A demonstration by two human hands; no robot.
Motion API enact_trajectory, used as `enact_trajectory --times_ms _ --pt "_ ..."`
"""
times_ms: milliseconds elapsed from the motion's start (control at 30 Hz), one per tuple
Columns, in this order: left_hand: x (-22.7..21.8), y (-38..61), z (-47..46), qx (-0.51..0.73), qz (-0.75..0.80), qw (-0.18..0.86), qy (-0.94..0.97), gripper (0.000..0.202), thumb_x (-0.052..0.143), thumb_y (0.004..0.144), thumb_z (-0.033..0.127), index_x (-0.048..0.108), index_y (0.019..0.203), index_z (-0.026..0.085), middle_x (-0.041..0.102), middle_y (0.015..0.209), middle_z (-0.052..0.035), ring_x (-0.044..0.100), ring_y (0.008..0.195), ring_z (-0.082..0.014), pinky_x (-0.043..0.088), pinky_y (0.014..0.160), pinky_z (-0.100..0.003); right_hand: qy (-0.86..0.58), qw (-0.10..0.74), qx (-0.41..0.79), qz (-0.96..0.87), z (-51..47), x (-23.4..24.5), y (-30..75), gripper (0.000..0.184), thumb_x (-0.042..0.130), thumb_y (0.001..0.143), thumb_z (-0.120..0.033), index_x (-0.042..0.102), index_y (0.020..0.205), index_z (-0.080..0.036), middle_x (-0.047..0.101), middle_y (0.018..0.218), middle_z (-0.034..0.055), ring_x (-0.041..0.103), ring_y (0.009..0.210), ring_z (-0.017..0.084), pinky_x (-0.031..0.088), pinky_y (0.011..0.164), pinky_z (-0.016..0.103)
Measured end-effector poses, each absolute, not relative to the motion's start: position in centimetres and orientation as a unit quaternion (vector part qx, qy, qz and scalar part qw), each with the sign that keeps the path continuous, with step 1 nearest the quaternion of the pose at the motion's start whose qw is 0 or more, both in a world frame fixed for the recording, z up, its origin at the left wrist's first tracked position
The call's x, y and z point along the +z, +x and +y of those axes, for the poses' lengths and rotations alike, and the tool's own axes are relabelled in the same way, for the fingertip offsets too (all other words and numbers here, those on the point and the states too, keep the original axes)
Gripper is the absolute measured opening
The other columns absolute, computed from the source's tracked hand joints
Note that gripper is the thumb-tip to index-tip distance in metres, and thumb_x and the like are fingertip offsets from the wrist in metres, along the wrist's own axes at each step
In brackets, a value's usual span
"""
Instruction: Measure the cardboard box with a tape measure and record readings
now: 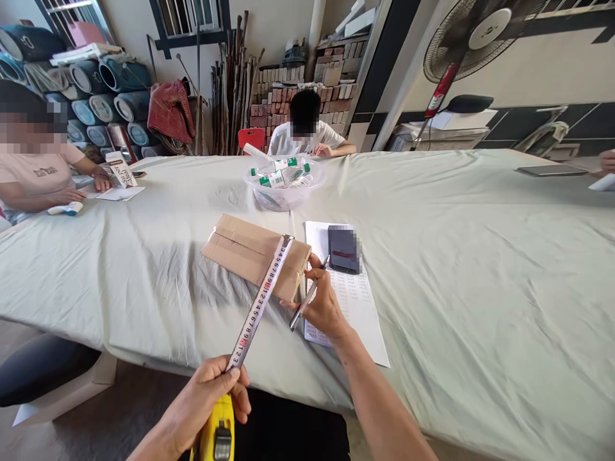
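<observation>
Beyond Your Left Hand [211, 384], a Measuring Blade [254, 314] Crosses a Brown Box [240, 246]

You hold the yellow tape measure [216, 428] with your left hand wrapped around it, thumb pressed to the blade. White with black numerals and red marks, the blade slants forward from that grip and over the box, its tip at the far edge. The box rests on the pale cloth [456, 269], ahead of your left hand and left of your right hand [324, 307]: long, low, plain brown cardboard, a dark seam running lengthwise, its right end rough-edged. Your right fingers are bent, closed on a pen [300, 314] and touching that end. Just right of this grip, white paper [368, 326] carries a dark phone [343, 250]; farther ahead, past the box, a translucent basin [278, 202] holds green-labelled bottles [283, 176].
</observation>
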State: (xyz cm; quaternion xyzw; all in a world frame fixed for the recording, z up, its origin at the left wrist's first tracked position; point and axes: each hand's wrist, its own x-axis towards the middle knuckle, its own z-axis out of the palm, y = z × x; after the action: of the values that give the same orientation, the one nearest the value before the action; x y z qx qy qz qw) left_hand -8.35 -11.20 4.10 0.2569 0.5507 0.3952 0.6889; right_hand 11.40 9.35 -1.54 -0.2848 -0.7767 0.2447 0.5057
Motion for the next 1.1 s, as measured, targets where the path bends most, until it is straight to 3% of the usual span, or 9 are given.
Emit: enact_trajectory --times_ms 100,300,400,500,700,900,1100 --pt "4.4 -8.1 -10.7 0.382 0.555 0.68 0.289 0.036 0.059 0.082 0.053 0.058 0.083 0.017 0.065 0.062 -0.0046 0.058 0.059 -0.016 0.04 0.061 -0.027 -0.317 0.524 0.278 -0.74 9.5 -1.4 11.5 0.064 0.083 0.062 -0.038 0.033 0.099 -0.026 0.032 0.147 0.0192 0.035 0.137 0.033 0.034 0.106 0.057" --pt "6.1 -10.3 -9.5 0.266 0.602 0.628 0.415 0.034 0.048 0.089 0.05 0.057 0.086 0.017 0.058 0.055 -0.0001 0.046 0.049 -0.0118 0.032 0.053 -0.023 -0.338 0.545 0.436 -0.631 9.7 -0.4 12.3 0.056 0.079 0.064 -0.043 0.035 0.095 -0.029 0.044 0.134 0.0061 0.055 0.112 0.023 0.052 0.088 0.044" --pt "8.0 -13.0 -8.0 0.177 0.62 0.569 0.511 0.03 0.046 0.091 0.045 0.058 0.088 0.018 0.058 0.056 0.0014 0.047 0.05 -0.0121 0.035 0.053 -0.023 -0.328 0.536 0.485 -0.608 9.8 -0.2 12.9 0.053 0.077 0.064 -0.045 0.037 0.095 -0.028 0.051 0.119 0.0042 0.059 0.094 0.02 0.055 0.077 0.039" --pt "10.4 -15.7 -5.6 0.088 0.628 0.491 0.597 0.03 0.046 0.09 0.044 0.06 0.089 0.019 0.059 0.058 0.0025 0.051 0.052 -0.0132 0.038 0.055 -0.022 -0.305 0.523 0.522 -0.601 9.7 0.2 13.4 0.053 0.076 0.063 -0.045 0.037 0.093 -0.028 0.049 0.12 0.0042 0.059 0.089 0.018 0.055 0.067 0.034" --pt "15.3 -19.4 0.7 -0.031 0.619 0.386 0.683 0.031 0.046 0.087 0.042 0.065 0.088 0.018 0.059 0.055 0.0018 0.051 0.053 -0.0148 0.037 0.056 -0.023 -0.301 0.473 0.495 -0.663 9.3 1.4 14.1 0.052 0.079 0.064 -0.041 0.038 0.092 -0.027 0.051 0.117 0.0036 0.053 0.102 0.02 0.052 0.086 0.042" --pt "18.1 -20.6 4.4 -0.102 0.608 0.341 0.71 0.027 0.046 0.086 0.035 0.066 0.09 0.017 0.059 0.061 -0.0007 0.052 0.057 -0.0156 0.034 0.055 -0.023 -0.301 0.455 0.476 -0.69 9.8 0.7 14.8 0.049 0.08 0.065 -0.039 0.041 0.093 -0.027 0.054 0.108 0.0024 0.055 0.09 0.019 0.054 0.077 0.041" --pt "18.7 -20.9 5.6 -0.105 0.595 0.335 0.723 0.032 0.047 0.085 0.029 0.069 0.105 0.017 0.057 0.059 0.0 0.05 0.055 -0.0147 0.031 0.055 -0.023 -0.312 0.43 0.495 -0.687 10.0 0.0 14.9 0.053 0.082 0.064 -0.038 0.041 0.096 -0.027 0.053 0.113 0.0039 0.054 0.084 0.018 0.054 0.067 0.036"
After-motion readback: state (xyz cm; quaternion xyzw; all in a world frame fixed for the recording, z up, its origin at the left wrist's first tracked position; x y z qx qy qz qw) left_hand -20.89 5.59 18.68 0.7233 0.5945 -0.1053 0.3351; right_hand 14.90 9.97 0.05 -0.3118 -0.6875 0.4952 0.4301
